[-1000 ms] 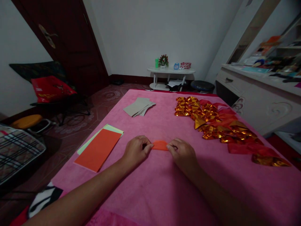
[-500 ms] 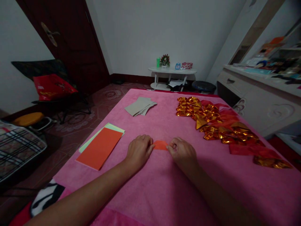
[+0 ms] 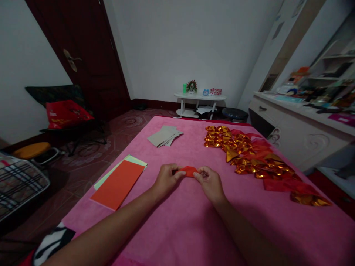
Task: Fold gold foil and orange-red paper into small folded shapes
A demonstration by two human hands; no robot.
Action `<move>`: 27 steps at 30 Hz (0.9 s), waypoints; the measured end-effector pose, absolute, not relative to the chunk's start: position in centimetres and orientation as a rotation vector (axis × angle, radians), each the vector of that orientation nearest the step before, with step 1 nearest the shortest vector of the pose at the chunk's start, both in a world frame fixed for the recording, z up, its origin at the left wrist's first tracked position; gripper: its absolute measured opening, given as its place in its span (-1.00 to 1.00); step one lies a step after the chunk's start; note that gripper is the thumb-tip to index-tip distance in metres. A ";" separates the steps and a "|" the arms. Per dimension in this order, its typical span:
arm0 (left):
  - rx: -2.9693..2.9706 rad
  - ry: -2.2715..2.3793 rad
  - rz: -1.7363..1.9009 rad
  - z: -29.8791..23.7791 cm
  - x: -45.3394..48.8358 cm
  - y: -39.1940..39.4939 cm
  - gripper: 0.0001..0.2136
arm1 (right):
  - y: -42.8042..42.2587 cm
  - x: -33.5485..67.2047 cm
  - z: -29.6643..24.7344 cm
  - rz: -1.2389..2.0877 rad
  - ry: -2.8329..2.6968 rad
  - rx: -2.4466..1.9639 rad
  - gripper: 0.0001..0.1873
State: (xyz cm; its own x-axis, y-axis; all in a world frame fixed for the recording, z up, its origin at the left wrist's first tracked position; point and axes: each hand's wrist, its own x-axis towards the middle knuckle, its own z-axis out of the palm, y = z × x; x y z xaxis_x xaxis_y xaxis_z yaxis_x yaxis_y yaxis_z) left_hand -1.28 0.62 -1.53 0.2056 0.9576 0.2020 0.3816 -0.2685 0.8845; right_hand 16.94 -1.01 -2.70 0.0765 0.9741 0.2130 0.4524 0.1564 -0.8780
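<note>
A small folded piece of orange-red paper (image 3: 189, 171) is held over the middle of the pink-covered table (image 3: 172, 221). My left hand (image 3: 168, 178) pinches its left end between thumb and fingers. At the opposite end, my right hand (image 3: 210, 182) grips it the same way, thumb toward me. Left of my hands lies a stack of orange paper sheets (image 3: 119, 184), with pale yellow-green sheets (image 3: 133, 159) showing beneath. Farther back is a loose pile of grey paper (image 3: 164, 136). On the right, shiny gold folded paper pieces (image 3: 238, 147) spread in rows with red ones (image 3: 277, 184) among them.
Beyond the table stands a small white side table (image 3: 199, 96) beside a dark round stool (image 3: 235, 113). A cluttered white dresser (image 3: 302, 129) borders the right side. To the left are a chair with a red bag (image 3: 68, 114) and a yellow stool (image 3: 32, 150).
Both hands have turned, thumbs now on the paper's near side, and the paper appears raised and tilted from lying flat. My view has tipped upward slightly.
</note>
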 end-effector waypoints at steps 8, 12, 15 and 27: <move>1.410 1.209 1.149 -1.5 0.4 1.2 -0.78 | -0.5 18.0 -2.2 0.870 -1.318 -1.322 -0.85; 1.622 1.324 1.100 -1.3 0.1 0.5 -0.68 | -0.8 17.8 -1.9 0.828 -1.311 -1.315 -0.84; 1.840 1.393 1.117 -1.2 -0.3 0.4 -0.66 | -1.0 17.6 -1.9 0.819 -1.317 -1.327 -0.83; 1.937 1.225 1.002 -1.3 0.5 -0.3 -0.63 | -1.6 16.9 -2.0 0.897 -1.604 -1.270 -0.67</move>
State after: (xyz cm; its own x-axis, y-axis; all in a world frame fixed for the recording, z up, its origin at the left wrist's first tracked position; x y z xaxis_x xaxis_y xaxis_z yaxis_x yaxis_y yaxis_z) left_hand 0.54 -0.27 -1.30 0.2786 0.9227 0.2664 0.4446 -0.3698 0.8159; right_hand 16.86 -1.62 -2.01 -0.0935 0.9759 0.1972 0.3433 0.2175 -0.9137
